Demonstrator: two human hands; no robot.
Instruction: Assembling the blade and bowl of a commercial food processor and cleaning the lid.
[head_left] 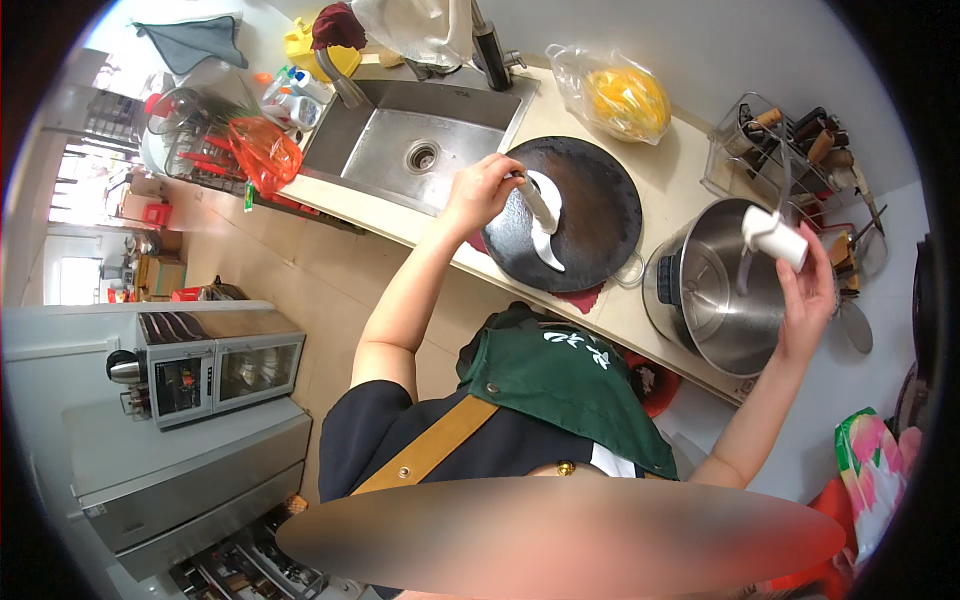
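Observation:
My left hand (480,195) pinches the top of a grey shaft with white curved blades, which looks like a food-processor blade (544,222). It is over a round, dark board or pan lid (600,220) on the counter; whether it touches the surface I cannot tell. My right hand (812,290) is closed on a white plastic cylinder (778,245) with a curved grey arm. That piece is above the large stainless-steel pot (705,290), over its right side. Inside, the pot's visible bottom shows bright reflections.
A steel sink (400,150) with a tap lies left of the board. Behind the board sits a clear bag of yellow food (625,100). A wire rack (760,140) of utensils stands at the back right. An orange-red bag (262,152) hangs at the counter's left end.

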